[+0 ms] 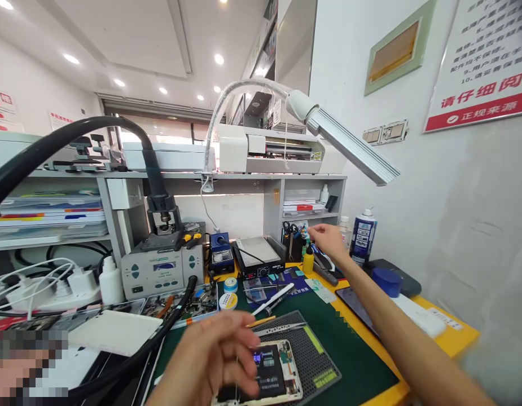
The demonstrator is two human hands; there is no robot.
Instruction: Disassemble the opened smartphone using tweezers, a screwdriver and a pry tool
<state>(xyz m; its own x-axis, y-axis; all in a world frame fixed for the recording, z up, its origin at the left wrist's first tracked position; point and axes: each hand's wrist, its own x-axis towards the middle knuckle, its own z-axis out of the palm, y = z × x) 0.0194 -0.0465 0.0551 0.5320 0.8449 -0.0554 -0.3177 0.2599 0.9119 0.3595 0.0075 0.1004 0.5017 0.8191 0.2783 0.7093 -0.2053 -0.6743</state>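
My left hand (220, 352) hovers over the near left part of an opened phone (298, 389), its fingers loosely curled and apart. The phone has a pale frame, a black battery (269, 375) and bare circuit parts at the right; my fingers hide its left part. It lies on a grey perforated mat (317, 361). Further off, my right hand (328, 239) is stretched out to a black tool holder (291, 242) with scissors and other tools in it. Its fingertips are pinched together beside the tool handles; what they grip, if anything, cannot be made out.
Metal tweezers (281, 329) and a white pen-like tool (273, 299) lie beyond the phone. A yellow bottle (308, 262) and a blue spray can (363, 237) stand near my right arm. A black hose (176, 316) crosses at left; a lamp (351, 144) hangs overhead.
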